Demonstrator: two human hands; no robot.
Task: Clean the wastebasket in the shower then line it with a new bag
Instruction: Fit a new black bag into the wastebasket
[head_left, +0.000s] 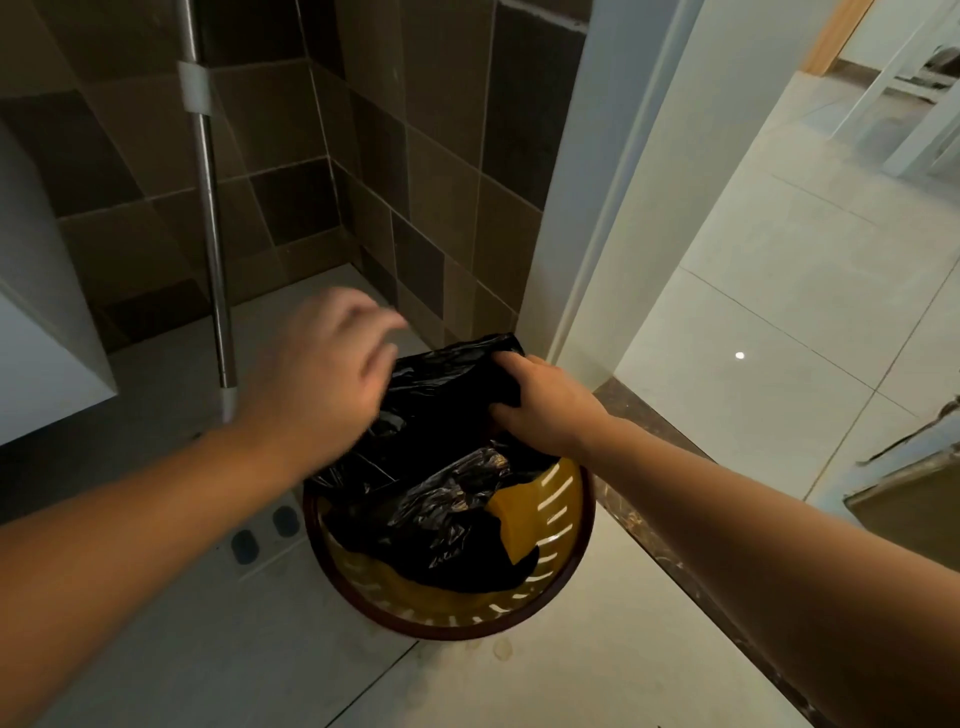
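Observation:
A round yellow wastebasket (550, 525) with slotted sides and a dark brown rim stands on the floor tiles in front of me. A crumpled black plastic bag (441, 499) lies partly inside it and rises above its far rim. My right hand (540, 402) grips the bag's upper edge at the far right side of the basket. My left hand (327, 369) hovers over the bag's left side with fingers spread and loosely bent, blurred, holding nothing that I can see.
A metal pole (210, 208) with a white clip leans in the brown-tiled corner behind the basket. A white cabinet (36, 312) juts in at the left. A dark stone threshold (654, 431) and white door frame (613, 208) border the right, with pale floor tiles beyond.

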